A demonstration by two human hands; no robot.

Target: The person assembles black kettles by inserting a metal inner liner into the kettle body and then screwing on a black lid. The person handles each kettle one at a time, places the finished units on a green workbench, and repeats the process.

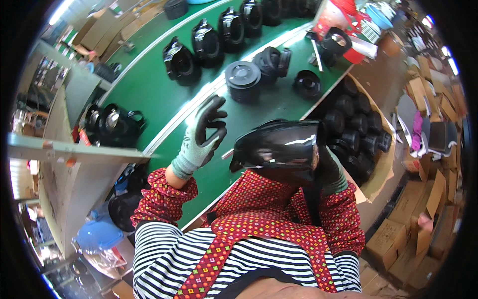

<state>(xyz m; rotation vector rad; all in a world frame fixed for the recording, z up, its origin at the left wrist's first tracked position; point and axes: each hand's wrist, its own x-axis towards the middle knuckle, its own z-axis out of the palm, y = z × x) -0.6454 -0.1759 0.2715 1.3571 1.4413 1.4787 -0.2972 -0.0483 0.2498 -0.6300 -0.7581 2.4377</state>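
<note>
In front of my body a glossy black jug (279,149) lies tilted on its side in the air, its narrower end toward the left. My right hand (331,169), in a grey-green glove with dark palm, grips it at the right end; most of those fingers are hidden behind the jug. To the left of the jug, my left hand (201,134) is raised over the green work surface (164,119). Its gloved fingers are curved and apart, with nothing in them. Beyond it stands a stack of round black lids (243,79), beside some black parts (271,62).
Several black jugs (206,45) line the far side of the surface. More dark jugs (117,122) stand at the left by a pale metal frame (74,152). At the right, a cardboard box (381,174) holds many round black caps. A black round part (307,83) lies near the surface's right edge.
</note>
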